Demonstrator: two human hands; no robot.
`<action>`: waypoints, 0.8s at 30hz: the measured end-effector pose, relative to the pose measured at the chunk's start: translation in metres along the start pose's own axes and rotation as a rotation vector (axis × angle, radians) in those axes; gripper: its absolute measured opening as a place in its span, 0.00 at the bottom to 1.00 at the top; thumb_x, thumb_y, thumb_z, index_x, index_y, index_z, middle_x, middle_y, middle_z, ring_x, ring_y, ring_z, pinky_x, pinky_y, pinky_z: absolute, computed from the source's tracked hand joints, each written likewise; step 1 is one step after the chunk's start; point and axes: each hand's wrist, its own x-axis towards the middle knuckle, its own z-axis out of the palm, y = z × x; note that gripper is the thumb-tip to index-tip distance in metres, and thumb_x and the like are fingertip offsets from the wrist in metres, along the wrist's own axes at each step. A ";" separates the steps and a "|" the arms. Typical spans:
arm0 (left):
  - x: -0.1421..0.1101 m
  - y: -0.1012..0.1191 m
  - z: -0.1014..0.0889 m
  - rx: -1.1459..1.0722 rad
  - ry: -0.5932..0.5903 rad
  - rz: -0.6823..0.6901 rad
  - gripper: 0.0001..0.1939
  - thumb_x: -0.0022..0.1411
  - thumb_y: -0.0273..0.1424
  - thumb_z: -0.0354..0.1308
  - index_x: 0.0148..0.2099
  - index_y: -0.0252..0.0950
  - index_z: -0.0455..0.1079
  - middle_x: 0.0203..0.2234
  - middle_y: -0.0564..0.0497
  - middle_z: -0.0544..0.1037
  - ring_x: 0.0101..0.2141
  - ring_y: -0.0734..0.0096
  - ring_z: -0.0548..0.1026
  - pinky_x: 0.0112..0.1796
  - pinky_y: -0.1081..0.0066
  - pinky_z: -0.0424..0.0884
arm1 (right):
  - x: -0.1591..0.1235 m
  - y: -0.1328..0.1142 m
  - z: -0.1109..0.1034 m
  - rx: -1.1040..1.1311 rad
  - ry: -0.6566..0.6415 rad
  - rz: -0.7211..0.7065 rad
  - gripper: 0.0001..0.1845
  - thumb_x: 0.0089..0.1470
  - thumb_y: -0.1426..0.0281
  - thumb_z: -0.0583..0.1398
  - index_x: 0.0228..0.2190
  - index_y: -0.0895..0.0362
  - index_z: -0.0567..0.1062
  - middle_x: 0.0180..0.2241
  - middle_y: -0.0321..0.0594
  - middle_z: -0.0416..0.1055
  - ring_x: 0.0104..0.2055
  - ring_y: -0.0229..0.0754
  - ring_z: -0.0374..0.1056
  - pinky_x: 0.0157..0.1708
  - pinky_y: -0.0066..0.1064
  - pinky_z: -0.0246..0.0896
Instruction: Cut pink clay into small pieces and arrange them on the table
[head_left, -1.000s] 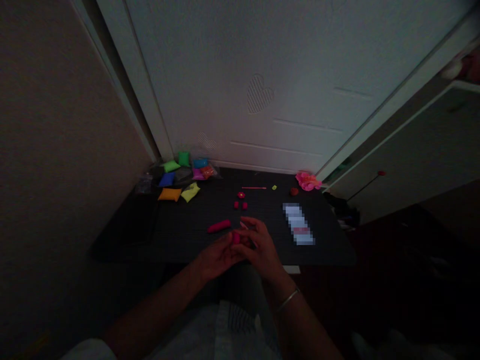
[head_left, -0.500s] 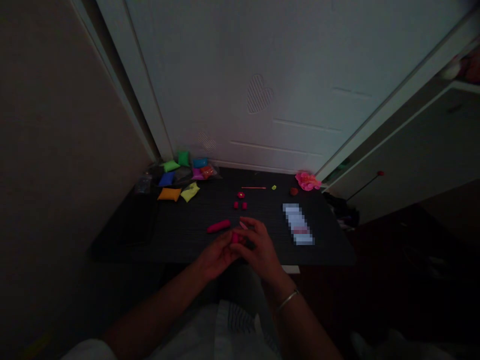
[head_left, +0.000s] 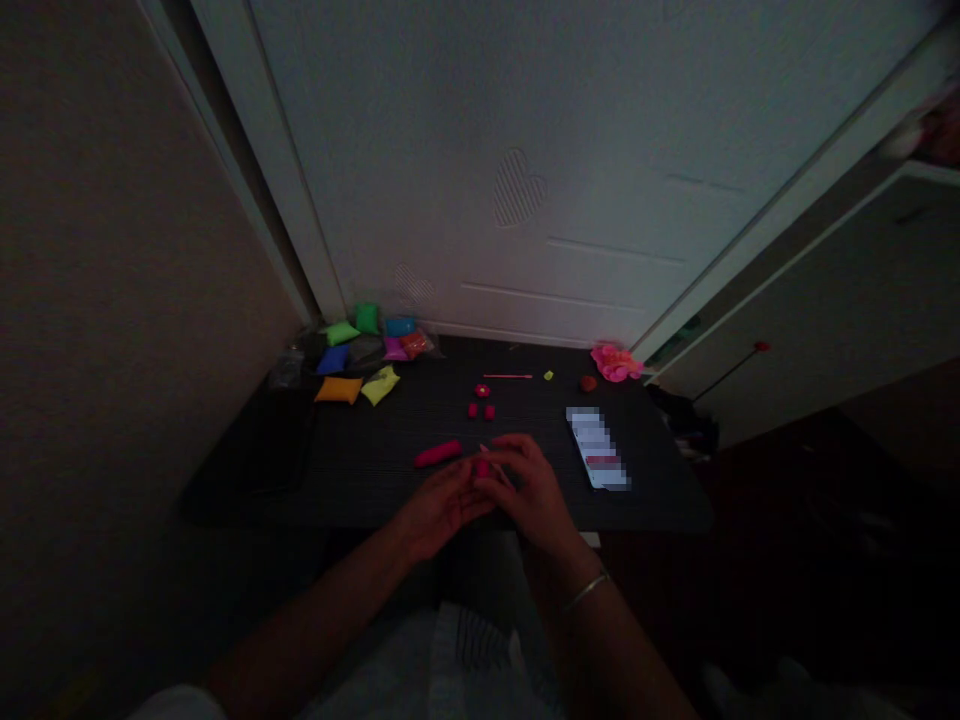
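1. The left hand [head_left: 439,508] is palm up over the near edge of the tabletop [head_left: 360,470], its grip nearly closed, with a small pink lump [head_left: 481,468] held at the fingertips.
2. The right hand [head_left: 534,488] comes in from the other side, its grip slightly open: thumb and forefinger meet the lump, and a pale slim tool [head_left: 486,451] is held among the fingers.
3. A pink roll [head_left: 438,454] lies just beyond the left hand.
4. Beyond the hands, towards the far edge, two short pink pieces [head_left: 481,411] sit side by side, then a small red piece [head_left: 482,390] with a pale centre, then a thin pink stick [head_left: 508,377].
5. A phone [head_left: 598,450], its screen lit and blurred, lies towards the right edge.
6. Coloured packets [head_left: 360,350] crowd the far left corner; a pink flower [head_left: 616,363] is at the far right corner.
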 end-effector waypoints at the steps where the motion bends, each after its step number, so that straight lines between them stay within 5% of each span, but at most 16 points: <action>1: -0.001 0.002 0.002 0.067 0.010 0.005 0.12 0.55 0.30 0.57 0.43 0.33 0.67 0.37 0.45 0.75 0.36 0.69 0.74 0.39 0.67 0.70 | 0.005 0.008 -0.003 0.006 0.031 0.028 0.13 0.46 0.66 0.62 0.37 0.50 0.73 0.40 0.39 0.62 0.44 0.40 0.61 0.43 0.33 0.58; 4: -0.001 0.009 0.005 0.306 0.071 0.106 0.18 0.52 0.31 0.60 0.45 0.34 0.64 0.40 0.43 0.75 0.38 0.66 0.74 0.38 0.65 0.71 | 0.027 0.037 -0.013 -0.074 0.124 0.146 0.13 0.45 0.63 0.61 0.36 0.52 0.74 0.36 0.38 0.61 0.40 0.40 0.61 0.39 0.32 0.59; 8: 0.003 0.022 -0.002 0.670 0.198 0.398 0.15 0.52 0.34 0.58 0.43 0.34 0.66 0.39 0.46 0.75 0.39 0.65 0.73 0.39 0.65 0.70 | 0.054 0.071 -0.019 -0.219 0.027 0.227 0.15 0.44 0.62 0.62 0.36 0.54 0.75 0.35 0.38 0.61 0.38 0.41 0.61 0.40 0.33 0.58; 13: 0.004 0.039 -0.020 1.241 0.324 0.683 0.13 0.55 0.37 0.54 0.41 0.37 0.68 0.38 0.50 0.75 0.39 0.67 0.73 0.43 0.64 0.67 | 0.068 0.084 -0.015 -0.348 -0.057 0.238 0.16 0.44 0.61 0.61 0.36 0.53 0.75 0.35 0.39 0.61 0.39 0.42 0.61 0.41 0.34 0.56; 17: 0.007 0.044 -0.032 1.547 0.333 0.776 0.14 0.57 0.38 0.52 0.43 0.37 0.68 0.39 0.50 0.75 0.41 0.66 0.72 0.43 0.64 0.67 | 0.068 0.084 -0.014 -0.408 -0.077 0.235 0.15 0.45 0.60 0.60 0.37 0.52 0.75 0.36 0.40 0.61 0.40 0.43 0.60 0.41 0.33 0.56; 24: 0.014 0.041 -0.047 1.739 0.297 0.744 0.17 0.56 0.39 0.53 0.46 0.37 0.67 0.41 0.48 0.73 0.42 0.65 0.71 0.44 0.64 0.67 | 0.069 0.085 -0.016 -0.423 -0.126 0.228 0.15 0.46 0.60 0.60 0.37 0.51 0.75 0.37 0.40 0.62 0.41 0.43 0.60 0.42 0.33 0.56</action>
